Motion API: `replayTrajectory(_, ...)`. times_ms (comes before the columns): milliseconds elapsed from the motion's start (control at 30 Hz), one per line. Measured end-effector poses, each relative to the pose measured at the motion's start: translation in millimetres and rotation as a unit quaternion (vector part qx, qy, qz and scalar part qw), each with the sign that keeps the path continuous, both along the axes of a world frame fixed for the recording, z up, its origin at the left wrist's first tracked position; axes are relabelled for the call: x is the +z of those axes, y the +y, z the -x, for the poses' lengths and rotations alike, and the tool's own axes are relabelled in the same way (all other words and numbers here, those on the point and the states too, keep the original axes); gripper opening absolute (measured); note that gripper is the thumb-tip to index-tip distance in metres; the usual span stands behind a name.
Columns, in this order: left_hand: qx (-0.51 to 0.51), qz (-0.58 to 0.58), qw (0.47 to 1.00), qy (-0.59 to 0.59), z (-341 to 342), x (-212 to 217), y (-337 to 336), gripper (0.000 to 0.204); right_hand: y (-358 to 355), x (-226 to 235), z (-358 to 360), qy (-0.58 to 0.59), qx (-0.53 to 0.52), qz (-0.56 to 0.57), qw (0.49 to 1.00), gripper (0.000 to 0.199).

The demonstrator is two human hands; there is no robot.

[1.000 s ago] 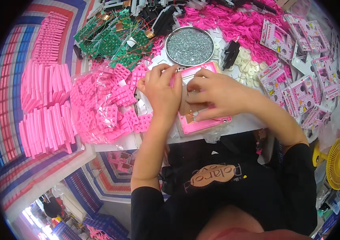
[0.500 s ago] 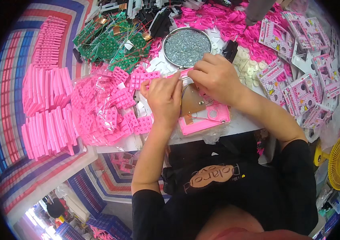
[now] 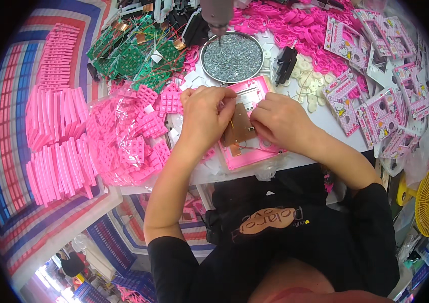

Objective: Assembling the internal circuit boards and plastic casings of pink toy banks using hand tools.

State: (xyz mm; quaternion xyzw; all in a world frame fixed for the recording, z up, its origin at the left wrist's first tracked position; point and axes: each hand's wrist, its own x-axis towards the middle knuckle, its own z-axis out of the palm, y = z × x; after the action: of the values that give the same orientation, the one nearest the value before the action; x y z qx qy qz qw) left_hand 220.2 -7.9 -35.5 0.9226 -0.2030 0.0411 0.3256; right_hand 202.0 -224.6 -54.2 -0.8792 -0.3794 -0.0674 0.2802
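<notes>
The counter [image 3: 197, 177] carries everything. A heap of pink keypads [image 3: 118, 131], partly under clear plastic, lies to the left, with green circuit boards [image 3: 141, 50] behind it. The pink casing [image 3: 245, 159] lies open near the counter's front edge, between the two hands. Just behind it stands a round dish [image 3: 232, 82] of screws [image 3: 232, 58]. The left hand [image 3: 207, 113] curls over the casing's upper left, thumb and fingers drawn close; the right hand [image 3: 280, 121] bends its fingers over the right side. I cannot tell whether either pinches anything. Above the dish hangs a grey tool [image 3: 218, 15], seemingly a driver. Inside the casing sits a brown board [image 3: 242, 126] with thin wires. The step in hand looks like settling these inner parts; the next move calls for light fingertips and untrapped wires.
</notes>
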Motion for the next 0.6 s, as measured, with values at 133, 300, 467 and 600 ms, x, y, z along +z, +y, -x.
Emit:
replayTrajectory(133, -0.036, -0.046, 0.998, -0.015, -4, 0, -3, 0.006, -1, -4, 0, -0.011, 0.006, -0.027, 1.0, 0.014)
replayTrajectory(300, -0.116, -0.183, 0.967, -0.133, -9, -2, -17, 0.003, -2, -5, 4, -0.034, -0.009, -0.026, 0.999, 0.013)
replayTrajectory(467, -0.212, -0.335, 0.906, -0.151, -17, 16, -36, 0.009, -1, -10, 5, -0.043, -0.012, -0.041, 0.998, 0.014)
replayTrajectory(600, -0.203, -0.358, 0.902, -0.129, -13, 17, -45, 0.009, 0, -8, 11, -0.037, -0.038, -0.05, 0.997, 0.013)
